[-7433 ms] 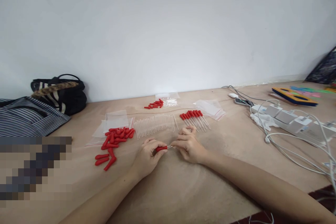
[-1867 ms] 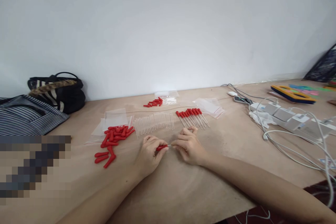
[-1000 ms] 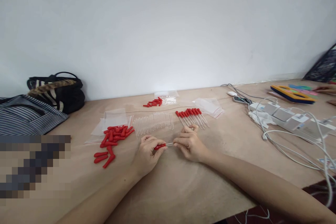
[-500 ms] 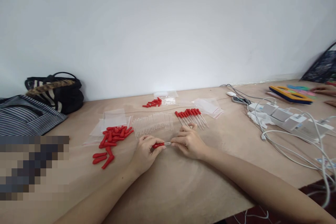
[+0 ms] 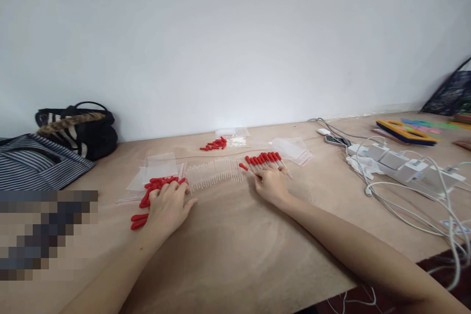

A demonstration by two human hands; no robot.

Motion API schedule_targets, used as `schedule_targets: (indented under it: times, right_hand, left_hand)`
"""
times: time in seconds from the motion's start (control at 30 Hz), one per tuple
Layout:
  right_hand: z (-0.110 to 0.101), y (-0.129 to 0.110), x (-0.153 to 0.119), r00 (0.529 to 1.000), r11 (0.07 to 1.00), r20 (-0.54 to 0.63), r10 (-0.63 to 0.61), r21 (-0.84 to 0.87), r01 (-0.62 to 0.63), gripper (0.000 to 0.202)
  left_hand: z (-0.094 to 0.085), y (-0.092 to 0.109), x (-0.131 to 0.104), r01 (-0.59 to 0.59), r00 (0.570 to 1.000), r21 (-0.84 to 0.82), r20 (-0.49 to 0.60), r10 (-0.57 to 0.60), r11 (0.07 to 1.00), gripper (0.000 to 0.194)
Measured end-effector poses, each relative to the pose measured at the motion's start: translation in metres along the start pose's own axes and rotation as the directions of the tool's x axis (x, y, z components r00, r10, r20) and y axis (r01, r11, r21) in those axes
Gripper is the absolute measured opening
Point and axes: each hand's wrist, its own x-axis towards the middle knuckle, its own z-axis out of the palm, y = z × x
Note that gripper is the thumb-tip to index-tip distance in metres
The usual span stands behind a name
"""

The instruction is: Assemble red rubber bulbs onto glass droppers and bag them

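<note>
My left hand point(image 5: 170, 208) lies over a pile of red rubber bulbs point(image 5: 156, 183), its thumb held apart from its bent fingers. Whether a bulb is under the fingertips is hidden. My right hand point(image 5: 272, 184) pinches a dropper by its clear tube, and the dropper's red bulb point(image 5: 243, 167) points away to the left. Just beyond that hand, several droppers with red bulbs point(image 5: 263, 158) lie side by side in a row, their tubes partly covered by my fingers. Between my hands a row of bare clear tubes point(image 5: 215, 175) rests on the table.
Clear plastic bags point(image 5: 292, 149) lie behind the droppers, with more bags point(image 5: 159, 164) behind the bulb pile. Smaller red bulbs point(image 5: 214, 144) sit near the wall. Chargers on a power strip point(image 5: 412, 169) with loose cables point(image 5: 397, 206) occupy the right. Bags point(image 5: 93, 130) stand at left.
My left hand has let go of the dropper's bulb and moved left onto the bulb pile. My right hand has carried the dropper forward, beside the row of finished-looking droppers.
</note>
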Motion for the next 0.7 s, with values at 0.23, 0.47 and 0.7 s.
schedule_targets:
  times: [0.23, 0.47, 0.7]
  right_hand:
    - [0.010, -0.020, 0.030, 0.993, 0.986, 0.035, 0.110, -0.129, -0.105, 0.035]
    - [0.013, -0.026, 0.040, 0.987, 0.980, 0.058, 0.151, -0.136, -0.142, 0.036]
    - [0.013, -0.031, 0.043, 0.977, 0.978, 0.091, 0.191, -0.105, -0.181, 0.035]
  left_hand:
    - [-0.018, -0.015, -0.006, -0.009, 0.992, 0.181, 0.126, -0.014, 0.983, 0.016]
    - [-0.022, -0.019, -0.007, -0.008, 0.978, 0.145, 0.209, -0.022, 0.989, 0.014]
    - [-0.018, -0.033, -0.004, 0.029, 0.980, 0.063, 0.196, -0.041, 0.998, 0.014]
